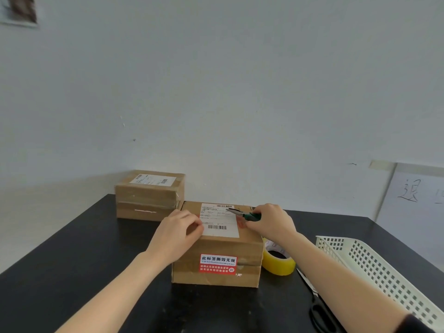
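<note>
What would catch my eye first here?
The brown cardboard box with a red sticker, mid-table, under both hands. The left hand rests at the edge of its white label, and the right hand grips a green-handled metal tool over it. A yellow tape roll sits just right of the box.

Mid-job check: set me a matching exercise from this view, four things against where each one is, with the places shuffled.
Things:
1. green-handled tool
2. yellow tape roll
3. scissors
4. second box

Places:
A. at the back left of the table
B. gripped in the right hand, over the label
C. lying flat, left of the white basket
D. beside the near box, on its right

Pairs: 1-B, 2-D, 3-C, 4-A.
</note>
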### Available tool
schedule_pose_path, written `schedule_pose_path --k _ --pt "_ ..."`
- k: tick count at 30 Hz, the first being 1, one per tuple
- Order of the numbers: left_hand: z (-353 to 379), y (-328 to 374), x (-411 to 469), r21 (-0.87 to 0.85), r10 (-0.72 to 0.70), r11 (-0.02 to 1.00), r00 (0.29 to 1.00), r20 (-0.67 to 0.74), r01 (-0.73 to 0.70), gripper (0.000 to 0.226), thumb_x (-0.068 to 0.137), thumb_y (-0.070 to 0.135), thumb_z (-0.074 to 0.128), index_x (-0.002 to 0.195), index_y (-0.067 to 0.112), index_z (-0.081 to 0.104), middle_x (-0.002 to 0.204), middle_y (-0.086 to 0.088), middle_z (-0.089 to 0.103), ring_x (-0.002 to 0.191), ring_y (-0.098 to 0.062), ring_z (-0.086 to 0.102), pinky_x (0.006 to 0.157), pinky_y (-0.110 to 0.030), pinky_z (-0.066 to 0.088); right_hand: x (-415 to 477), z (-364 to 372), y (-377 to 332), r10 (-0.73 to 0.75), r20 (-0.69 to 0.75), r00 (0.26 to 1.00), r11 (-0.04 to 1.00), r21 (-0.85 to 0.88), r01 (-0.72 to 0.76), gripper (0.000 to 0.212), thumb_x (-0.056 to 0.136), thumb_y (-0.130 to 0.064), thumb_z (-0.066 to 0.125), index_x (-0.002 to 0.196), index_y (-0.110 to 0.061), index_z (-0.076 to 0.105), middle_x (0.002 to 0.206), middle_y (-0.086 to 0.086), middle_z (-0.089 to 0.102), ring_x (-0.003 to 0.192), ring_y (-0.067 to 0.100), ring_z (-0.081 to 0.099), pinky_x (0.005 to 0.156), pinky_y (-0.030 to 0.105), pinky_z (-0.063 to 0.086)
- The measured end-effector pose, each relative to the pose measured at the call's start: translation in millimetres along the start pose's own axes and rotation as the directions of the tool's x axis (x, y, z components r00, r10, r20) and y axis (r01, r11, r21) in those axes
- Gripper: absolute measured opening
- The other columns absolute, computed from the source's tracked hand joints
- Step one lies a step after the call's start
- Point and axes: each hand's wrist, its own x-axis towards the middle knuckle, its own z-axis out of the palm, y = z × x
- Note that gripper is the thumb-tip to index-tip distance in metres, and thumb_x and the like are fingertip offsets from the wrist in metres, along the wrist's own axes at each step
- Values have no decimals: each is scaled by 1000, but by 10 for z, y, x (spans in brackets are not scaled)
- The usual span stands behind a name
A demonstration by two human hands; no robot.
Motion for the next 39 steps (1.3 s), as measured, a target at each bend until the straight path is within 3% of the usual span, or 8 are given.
schedule_pose_path --k 9,15,21,27,31,33,36,39 --pt "13 -12 -8 -2 2 1000 1000 -14 -2 27 91 41 54 111 27 67 113 15 62 105 1 48 77 -2 29 -20 -16 68 64 -65 996 994 -83 -70 27 86 -48 59 93 -23 69 82 -6 65 70 11 62 53 21 47" --pt "-10 -16 3 2 5 1000 1000 4 -5 27 91 41 54 111 28 66 113 15 62 105 0 49 75 -1 30 -20 -19 91 40 -114 993 994 -99 -51 29 87 -50 58 91 -23 69 82 -6 63 70 11 59 63 25 55" --pt "-66 -72 -1 -2 17 1000 999 47 -17 27 92 39 54 115 29 65 117 17 61 108 4 47 79 -2 31 -38 -75 91 45 -136 990 997 -59 -54 27 86 -49 59 90 -23 69 80 -6 62 67 11 58 53 22 47" --pt "-209 -209 7 17 12 1000 989 150 -15 29 95 36 50 121 34 62 125 19 57 114 8 35 98 -19 33 -65 -134 87 76 -128 989 997 36 -72 26 88 -48 61 87 -23 68 73 -5 61 61 11 55 46 21 35" --pt "-405 -244 44 66 -24 998 970 240 8 28 96 30 50 120 36 62 129 18 56 121 0 38 106 -31 35 -91 -143 93 103 -82 991 984 154 -89 25 88 -45 63 91 -21 69 67 -6 59 57 9 52 47 21 35" --pt "-462 -216 41 183 -78 982 984 158 48 28 96 29 50 120 35 62 128 15 57 121 -8 44 99 -32 41 -94 -136 98 128 -38 991 963 243 -115 26 89 -44 63 94 -19 68 67 -5 59 58 10 51 48 21 36" --pt "-504 -42 9 309 -252 915 966 -63 259 36 94 47 45 123 29 56 119 5 54 107 -13 50 72 -26 46 -70 -104 78 153 55 987 913 374 -162 30 90 -43 62 98 -15 66 75 0 61 64 12 51 57 25 40" --pt "-497 130 -8 402 -453 823 891 38 401 63 88 68 32 134 26 40 126 -4 47 101 -19 57 61 -27 41 -59 -57 30 165 133 977 871 446 -208 29 92 -41 60 97 -12 63 79 4 59 66 12 48 59 23 39"
